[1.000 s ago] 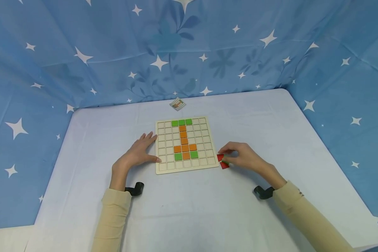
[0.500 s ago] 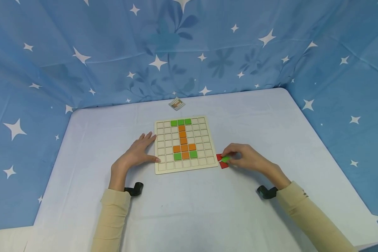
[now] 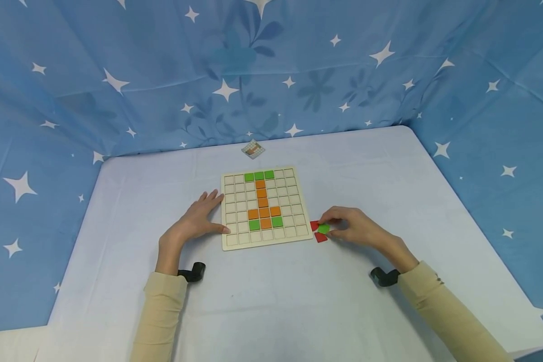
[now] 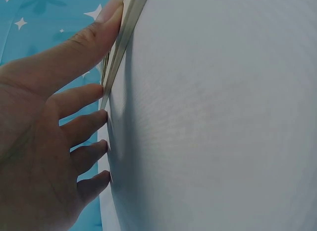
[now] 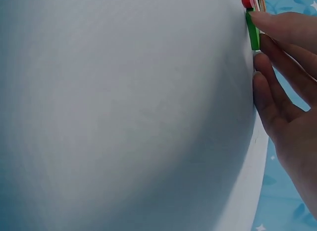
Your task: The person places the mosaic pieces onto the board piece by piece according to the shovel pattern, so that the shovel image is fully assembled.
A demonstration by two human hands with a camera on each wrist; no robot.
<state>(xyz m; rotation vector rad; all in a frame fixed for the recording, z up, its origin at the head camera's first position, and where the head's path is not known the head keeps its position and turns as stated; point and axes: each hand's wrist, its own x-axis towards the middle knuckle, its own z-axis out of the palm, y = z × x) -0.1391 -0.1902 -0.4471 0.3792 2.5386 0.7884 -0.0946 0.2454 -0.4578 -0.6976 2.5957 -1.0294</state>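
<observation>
A cream grid board (image 3: 233,240) lies flat on the white table. Orange tiles (image 3: 263,202) and green tiles (image 3: 259,176) fill some of its squares. My left hand (image 3: 196,219) is spread along the board's left edge, its thumb and fingertips touching the rim; in the left wrist view the thumb (image 4: 94,37) rests at that edge. To the right of the board, my right hand (image 3: 354,224) pinches a green tile (image 3: 323,229) between thumb and fingers. Two red tiles, one nearer (image 3: 321,237) and one farther (image 3: 314,225), lie beside it.
A small pattern card (image 3: 253,149) lies behind the board near the table's far edge. A blue curtain (image 3: 271,65) with white stars hangs behind and along the sides of the white-covered table (image 3: 276,306). A black wrist camera (image 3: 383,277) sits at the right wrist.
My right hand has shifted slightly right, and more of the green tile now shows between its thumb and fingers. The left hand stays at the board's edge. The head view has shifted a little.
</observation>
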